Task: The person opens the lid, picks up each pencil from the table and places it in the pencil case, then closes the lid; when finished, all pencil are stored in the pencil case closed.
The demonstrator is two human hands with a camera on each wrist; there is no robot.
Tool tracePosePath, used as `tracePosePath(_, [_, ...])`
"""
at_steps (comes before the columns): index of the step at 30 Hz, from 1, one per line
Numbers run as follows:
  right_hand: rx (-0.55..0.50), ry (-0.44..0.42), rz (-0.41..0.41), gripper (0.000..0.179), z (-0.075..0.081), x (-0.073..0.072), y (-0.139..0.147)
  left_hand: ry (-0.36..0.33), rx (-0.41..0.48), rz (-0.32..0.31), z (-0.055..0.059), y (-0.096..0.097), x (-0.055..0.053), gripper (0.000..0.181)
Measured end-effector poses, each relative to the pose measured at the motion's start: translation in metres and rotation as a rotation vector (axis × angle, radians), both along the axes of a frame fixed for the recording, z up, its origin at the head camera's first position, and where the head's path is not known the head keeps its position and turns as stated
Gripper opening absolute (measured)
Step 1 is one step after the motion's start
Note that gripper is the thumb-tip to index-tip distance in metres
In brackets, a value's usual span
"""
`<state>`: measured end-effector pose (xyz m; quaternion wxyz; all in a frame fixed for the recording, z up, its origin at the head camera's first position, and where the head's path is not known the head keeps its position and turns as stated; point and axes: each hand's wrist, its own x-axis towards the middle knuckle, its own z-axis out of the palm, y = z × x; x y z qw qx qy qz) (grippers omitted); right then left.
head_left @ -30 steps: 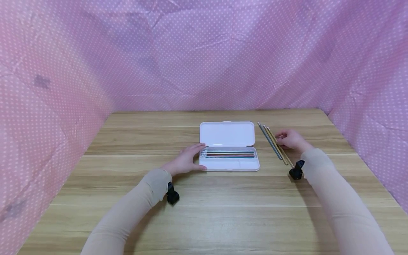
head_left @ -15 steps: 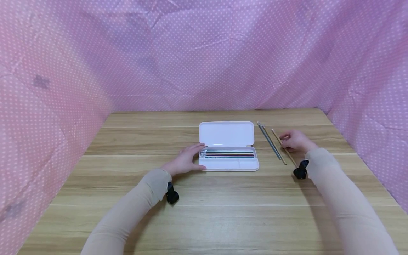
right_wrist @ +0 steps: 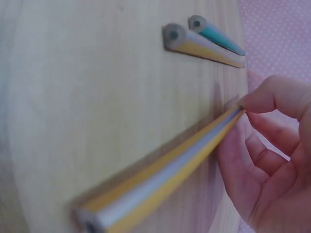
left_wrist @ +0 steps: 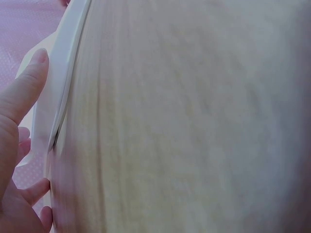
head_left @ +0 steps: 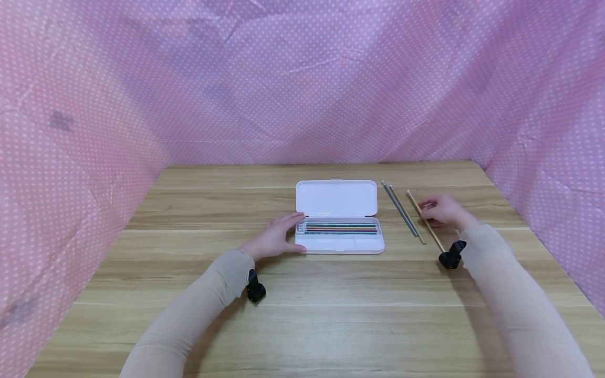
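My right hand (head_left: 443,210) pinches a yellow pencil (right_wrist: 170,170) between thumb and fingertips, close over the table. The pencil is unsharpened, its blunt end toward the right wrist camera. To its left lie another yellow pencil (right_wrist: 206,48) and a green one (right_wrist: 218,37), side by side. A white pencil case (head_left: 331,245) lies with its lid (head_left: 336,198) folded back. Several dark and coloured pencils (head_left: 339,229) fill its rear compartment. At the case's left end rests my left hand (head_left: 274,236), fingers extended, thumb (left_wrist: 30,82) along the front corner.
A wood-grain table (head_left: 321,315) bears everything. Pink dotted cloth (head_left: 302,89) hangs behind it and along both sides. Small black cameras sit at the left wrist (head_left: 256,289) and right wrist (head_left: 452,255).
The right hand has drawn one yellow pencil to the right, away from the other yellow pencil and the green one. The left hand and the case have stayed in place.
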<state>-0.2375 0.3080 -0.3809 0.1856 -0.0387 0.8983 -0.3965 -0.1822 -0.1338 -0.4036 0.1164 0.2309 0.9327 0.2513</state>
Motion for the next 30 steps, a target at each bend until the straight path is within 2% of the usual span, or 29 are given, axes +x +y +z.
tracePosePath(7, [-0.034,0.012,-0.022,0.051,0.004,0.001,-0.001,-0.007,0.004,-0.001,0.001,-0.001,0.001,0.089])
tracePosePath(14, [-0.026,0.077,-0.011,0.049,0.012,0.006,-0.011,0.002,0.006,-0.006,0.001,-0.001,0.0,0.09])
tracePosePath(22, [0.019,0.195,0.025,0.048,0.025,0.013,-0.027,-0.016,0.008,0.0,0.003,0.0,0.0,0.089])
tracePosePath(30, [-0.051,0.199,0.046,0.048,0.034,0.021,-0.045,-0.017,-0.006,0.002,0.004,0.0,0.001,0.089])
